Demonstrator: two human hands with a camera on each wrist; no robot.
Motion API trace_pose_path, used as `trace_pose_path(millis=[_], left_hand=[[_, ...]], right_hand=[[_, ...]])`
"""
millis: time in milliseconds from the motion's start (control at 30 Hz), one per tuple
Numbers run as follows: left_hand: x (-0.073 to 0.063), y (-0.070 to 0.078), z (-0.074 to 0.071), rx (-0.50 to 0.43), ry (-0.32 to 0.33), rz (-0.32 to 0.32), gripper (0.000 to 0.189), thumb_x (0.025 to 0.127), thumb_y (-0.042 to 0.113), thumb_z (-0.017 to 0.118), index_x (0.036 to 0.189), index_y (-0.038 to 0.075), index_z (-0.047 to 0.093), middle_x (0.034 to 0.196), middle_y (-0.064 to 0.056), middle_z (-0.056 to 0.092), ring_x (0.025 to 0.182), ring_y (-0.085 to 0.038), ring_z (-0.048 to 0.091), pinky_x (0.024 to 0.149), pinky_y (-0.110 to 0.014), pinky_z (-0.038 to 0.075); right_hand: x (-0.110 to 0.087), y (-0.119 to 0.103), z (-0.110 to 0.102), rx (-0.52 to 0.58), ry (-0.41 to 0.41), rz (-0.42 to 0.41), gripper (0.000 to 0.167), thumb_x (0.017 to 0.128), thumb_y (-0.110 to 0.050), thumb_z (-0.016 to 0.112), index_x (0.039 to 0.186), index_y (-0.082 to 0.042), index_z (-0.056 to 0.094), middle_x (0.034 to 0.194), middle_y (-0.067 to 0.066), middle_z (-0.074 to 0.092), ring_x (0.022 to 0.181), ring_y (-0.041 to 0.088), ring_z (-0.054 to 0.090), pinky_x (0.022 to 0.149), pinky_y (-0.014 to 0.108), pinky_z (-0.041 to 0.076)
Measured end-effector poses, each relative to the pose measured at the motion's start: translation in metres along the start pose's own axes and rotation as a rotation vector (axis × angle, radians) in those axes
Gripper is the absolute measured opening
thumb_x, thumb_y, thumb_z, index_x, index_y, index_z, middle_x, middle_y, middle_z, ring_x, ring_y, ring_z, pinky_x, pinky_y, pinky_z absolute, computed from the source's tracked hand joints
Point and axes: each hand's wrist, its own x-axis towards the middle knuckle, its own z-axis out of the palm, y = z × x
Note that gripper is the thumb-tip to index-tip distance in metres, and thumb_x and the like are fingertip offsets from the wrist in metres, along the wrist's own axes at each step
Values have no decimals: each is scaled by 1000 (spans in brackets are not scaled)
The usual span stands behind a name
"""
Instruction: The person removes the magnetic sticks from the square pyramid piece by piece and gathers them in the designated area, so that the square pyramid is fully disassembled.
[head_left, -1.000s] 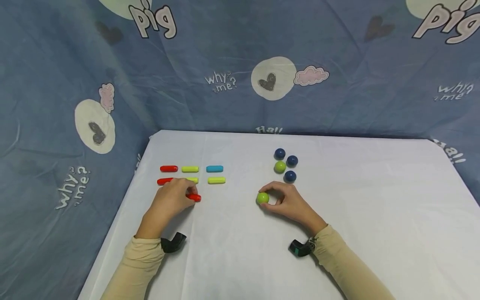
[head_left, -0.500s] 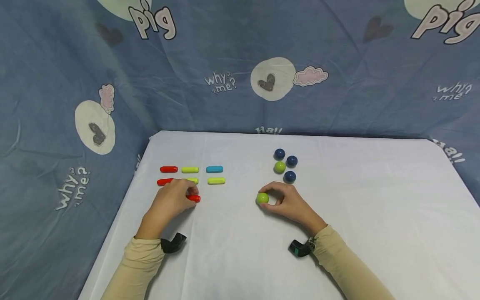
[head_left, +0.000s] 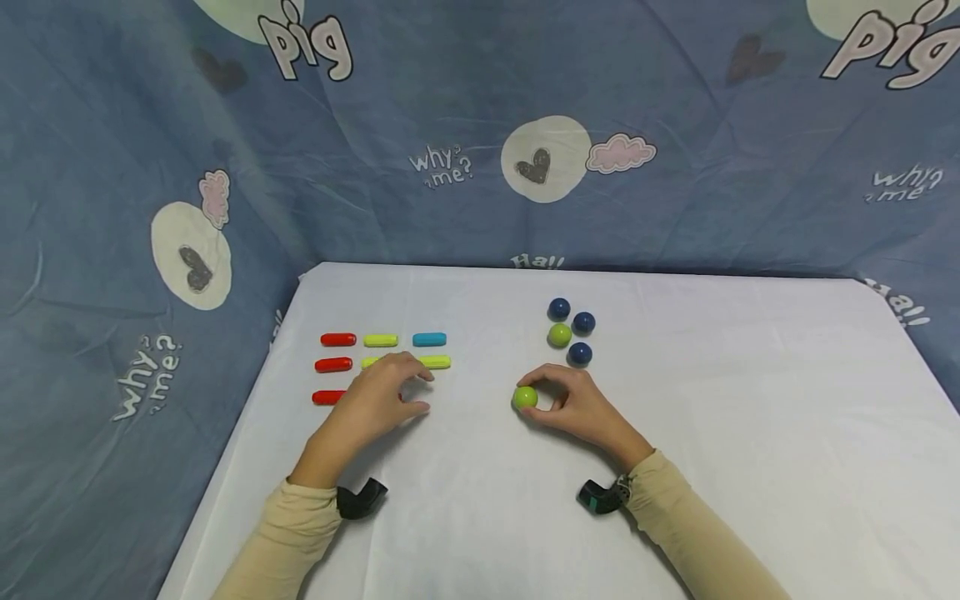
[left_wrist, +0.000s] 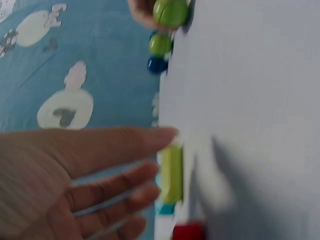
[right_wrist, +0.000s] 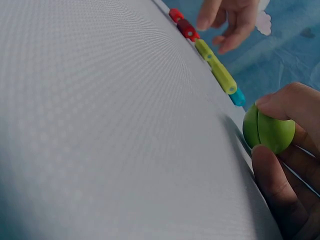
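Observation:
My left hand hovers over the short coloured sticks with thumb and fingers spread apart, nothing between them. Below it, a red stick is partly covered, and a bit of another red stick shows beside the thumb. The left wrist view has a yellow-green stick just past the thumb tip and a red stick at the bottom edge. Over to the right, my right hand pinches a glossy green ball between thumb and forefinger; a groove runs across it in the right wrist view.
Behind the left hand lie red sticks, yellow-green sticks and a blue stick in rows. Several dark blue balls cluster with another green ball beyond the right hand. A blue printed cloth rises behind the white table.
My left hand has let go of the red stick, opened its fingers and moved right and slightly away from me. The right hand still holds the green ball in the same place.

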Motion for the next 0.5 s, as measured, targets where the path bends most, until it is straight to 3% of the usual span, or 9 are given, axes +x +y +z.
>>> trace_pose_path(millis=[167, 300, 500], left_hand=[[2, 15, 19, -84, -59, 84, 20, 82, 12, 87, 98, 14, 76, 96, 2, 71, 90, -16, 63, 83, -34, 56], [1, 22, 31, -100, -118, 99, 13, 86, 11, 83, 89, 17, 72, 84, 6, 65, 81, -11, 57, 75, -26, 51], [1, 22, 40, -115, -164, 95, 14, 88, 11, 81, 88, 18, 68, 81, 8, 60, 78, -9, 54, 72, -23, 47]], right_hand=[[0, -1, -1, -13, 4, 8, 33, 82, -8, 85, 113, -13, 74, 112, 5, 75, 82, 9, 64, 57, 21, 54], [0, -1, 0, -22, 12, 19, 33, 82, -9, 86, 113, -13, 75, 112, 5, 76, 80, 13, 64, 58, 21, 54], [-1, -2, 0, -11, 13, 42, 32, 83, -8, 85, 113, -9, 75, 113, 9, 76, 80, 22, 65, 59, 21, 53]])
